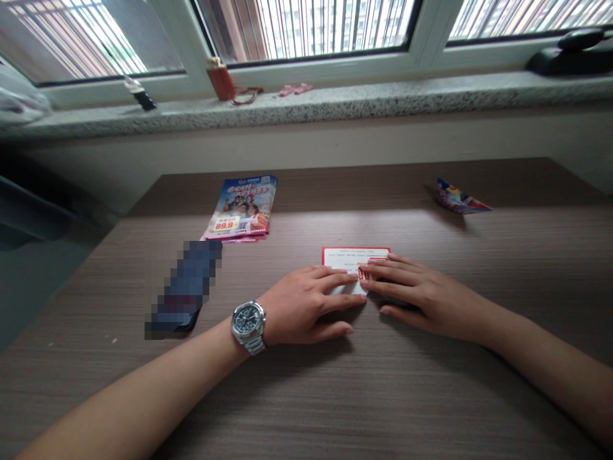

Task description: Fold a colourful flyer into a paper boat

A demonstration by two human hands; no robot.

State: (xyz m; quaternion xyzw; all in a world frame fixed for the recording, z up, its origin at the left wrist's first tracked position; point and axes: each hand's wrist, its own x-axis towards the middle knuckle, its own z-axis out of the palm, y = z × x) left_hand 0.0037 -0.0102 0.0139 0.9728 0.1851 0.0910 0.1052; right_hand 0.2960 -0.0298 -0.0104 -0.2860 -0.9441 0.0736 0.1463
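A small sheet of paper (342, 255), white with a red border along its far edge, lies on the table under both hands. My left hand (316, 303), with a steel watch on its wrist, rests on the sheet's left side, fingers stretched out. From the right, my right hand (421, 291) lies over the sheet's right part, its fingers extended and nearly touching the left fingertips. A red printed patch shows between the fingertips. The near part of the paper is hidden by the hands.
A stack of colourful flyers (244, 207) lies at the table's far left. Nearer is a pixelated dark phone-like object (184, 291). A folded paper piece (457, 198) sits at the far right. Along the stone windowsill (359, 99) stand a red-brown case (220, 80) and other small items.
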